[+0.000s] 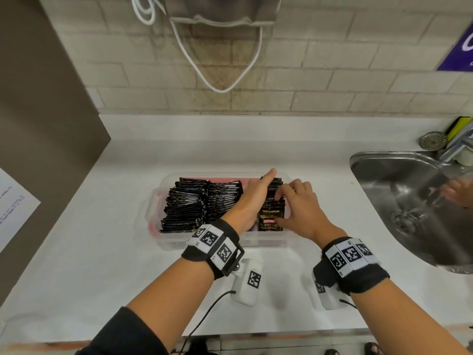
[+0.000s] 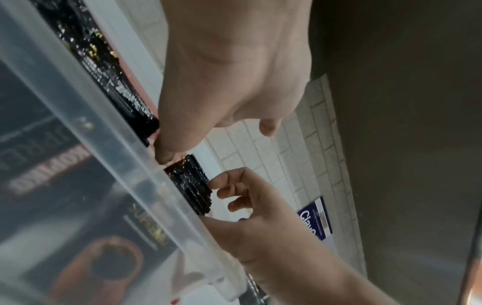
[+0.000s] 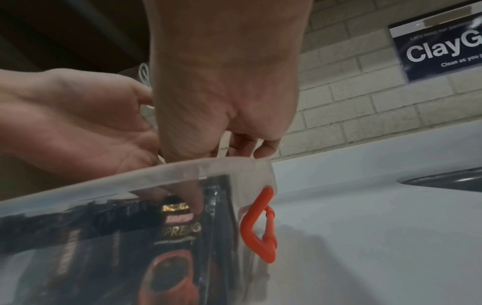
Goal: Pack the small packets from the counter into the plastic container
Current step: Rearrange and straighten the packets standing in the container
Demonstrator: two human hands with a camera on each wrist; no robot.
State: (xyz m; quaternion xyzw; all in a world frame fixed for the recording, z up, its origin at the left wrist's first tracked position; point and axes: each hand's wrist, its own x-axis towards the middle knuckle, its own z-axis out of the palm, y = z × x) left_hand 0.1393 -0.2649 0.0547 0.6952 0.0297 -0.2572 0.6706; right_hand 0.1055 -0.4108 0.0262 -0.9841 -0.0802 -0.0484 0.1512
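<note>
while the left hand (image 1: 252, 198) lies flat-fingered against the packets (image 1: 272, 201), its fingertips are hidden; the right hand (image 1: 298, 208) pinches them inside the container (image 1: 163, 240), whose orange latch (image 3: 258, 225) is seen only at lower centre of the right wrist view.

container (image 1: 163, 239) on counter (image 1: 102, 252), packets (image 1: 194, 201) standing in rows inside, sink (image 1: 384, 160) to its right

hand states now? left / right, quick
Left hand: open, flat against the right-hand packet stack in the plastic container.
Right hand: fingers curled, pinching that stack's packets.

Black packets (image 1: 189, 203) stand on edge in three rows, filling the clear plastic container (image 1: 163, 238) on the counter.
</note>
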